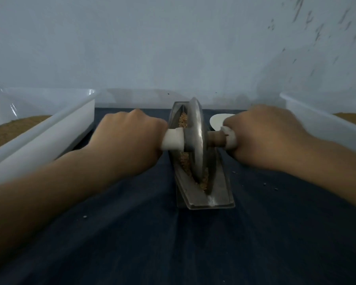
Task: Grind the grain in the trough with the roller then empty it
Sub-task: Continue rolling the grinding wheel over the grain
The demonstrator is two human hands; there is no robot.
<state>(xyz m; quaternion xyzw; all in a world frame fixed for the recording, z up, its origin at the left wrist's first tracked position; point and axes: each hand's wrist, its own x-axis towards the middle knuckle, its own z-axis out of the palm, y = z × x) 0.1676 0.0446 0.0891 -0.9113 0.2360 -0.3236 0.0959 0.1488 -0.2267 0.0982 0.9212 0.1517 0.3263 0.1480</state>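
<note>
Dark blue cloth covers the surface (132, 233) under my forearms. My left hand (130, 134) is curled round the white handle (173, 138) on its side of the roller (195, 130), and my right hand (265, 134) grips the opposite end of the axle in the same way. Both fists are closed, and the metal trough (206, 198) runs away from me between them. The roller, a heavy metal disc, stands upright in the trough's groove, level with my knuckles. The grain (184, 161) lies in the groove in front of and behind the disc. It looks coarse, so I judge the grinding is under way and not finished.

To do it well I should press down evenly through both hands and hold the disc upright. I should roll the groove's full length without riding over its ends or tipping the trough.

Outside my left hand sits the left tub (49, 136), white, with brown meal (14, 128) in it. The right tub (317, 118) sits outside my right hand. Both are near my wrists and could catch an elbow. A flat white piece (216, 120) lies just beyond my right hand; I cannot tell what it is. A few crumbs (264, 184) dot the cloth beside my right forearm.
</note>
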